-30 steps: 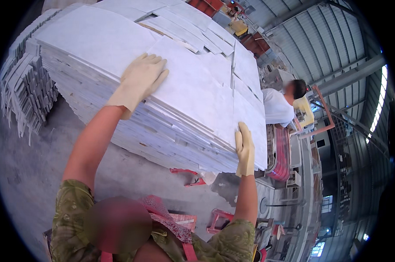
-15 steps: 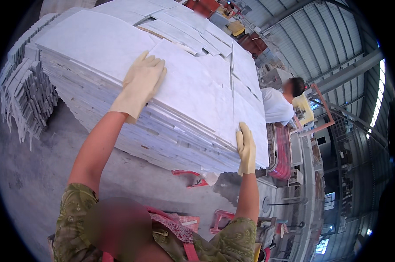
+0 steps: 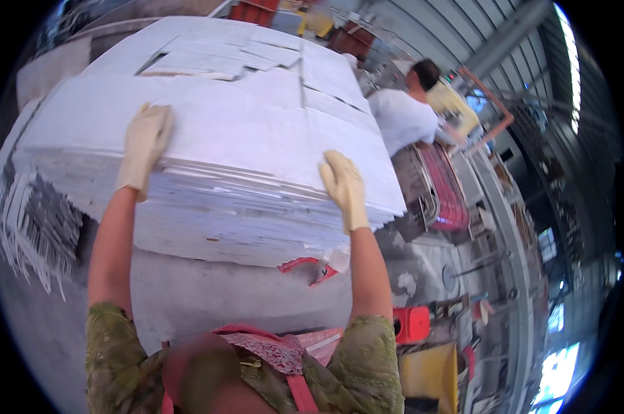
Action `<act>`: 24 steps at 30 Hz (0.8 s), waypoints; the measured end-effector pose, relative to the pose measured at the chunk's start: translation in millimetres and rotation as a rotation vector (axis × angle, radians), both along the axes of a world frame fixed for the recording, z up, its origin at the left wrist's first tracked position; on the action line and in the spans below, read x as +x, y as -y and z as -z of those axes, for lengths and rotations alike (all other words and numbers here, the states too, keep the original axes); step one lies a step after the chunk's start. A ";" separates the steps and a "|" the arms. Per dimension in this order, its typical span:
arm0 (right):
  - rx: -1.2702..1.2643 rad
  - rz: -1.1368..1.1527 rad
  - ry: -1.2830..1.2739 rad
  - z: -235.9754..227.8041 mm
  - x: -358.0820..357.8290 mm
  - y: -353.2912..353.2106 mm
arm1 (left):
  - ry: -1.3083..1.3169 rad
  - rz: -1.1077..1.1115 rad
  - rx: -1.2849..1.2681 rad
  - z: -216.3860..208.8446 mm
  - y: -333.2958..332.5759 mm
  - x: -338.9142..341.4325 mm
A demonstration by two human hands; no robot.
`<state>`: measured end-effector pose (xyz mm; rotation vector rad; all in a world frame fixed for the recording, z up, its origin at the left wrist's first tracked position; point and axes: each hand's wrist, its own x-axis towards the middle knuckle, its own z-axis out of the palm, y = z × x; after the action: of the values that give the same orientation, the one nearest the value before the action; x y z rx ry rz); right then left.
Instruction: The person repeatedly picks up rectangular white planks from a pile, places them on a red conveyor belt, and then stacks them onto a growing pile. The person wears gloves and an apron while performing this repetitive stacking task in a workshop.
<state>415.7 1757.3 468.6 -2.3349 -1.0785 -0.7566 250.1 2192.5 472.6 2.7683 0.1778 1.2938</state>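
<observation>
A wide stack of thin white stone slabs [image 3: 236,121] fills the middle of the view. My left hand [image 3: 146,141], in a cream rubber glove, lies on the top slab at its near edge, fingers stretched out over the surface. Farther right along the same edge rests my right hand [image 3: 343,185], gloved alike, fingers extended on the top and thumb side toward the left. Both palms touch the edge; whatever lies beneath them is hidden. Several broken, narrower pieces [image 3: 195,63] lie on the top toward the far side, with dark gaps between them.
Another stack of narrow slab strips [image 3: 46,228] stands at the left. A red plastic piece [image 3: 308,265] lies on the floor below the stack. To the right are a person in a white shirt [image 3: 401,117], a red-sided machine [image 3: 446,186], a red stool [image 3: 412,324] and a yellow container [image 3: 429,376].
The view has turned, so the stack now sits more level and farther left. Both hands remain on its near edge; my right hand's fingers reach farther onto the top slab.
</observation>
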 end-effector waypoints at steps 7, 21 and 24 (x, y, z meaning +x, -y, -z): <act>0.085 0.104 0.037 18.0 5.1 -3.2 | -0.075 0.018 -0.034 -2.6 -8.2 -1.0; 0.105 0.165 -0.103 14.8 -5.8 -8.4 | -0.223 -0.262 0.278 8.4 -59.3 -1.9; 0.163 0.174 -0.062 16.6 -6.2 -11.8 | -0.212 -0.362 0.334 21.2 -86.5 -8.8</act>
<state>409.4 1769.1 452.0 -2.3156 -0.7648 -0.7973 241.2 2279.0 451.4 3.2774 0.5467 1.1845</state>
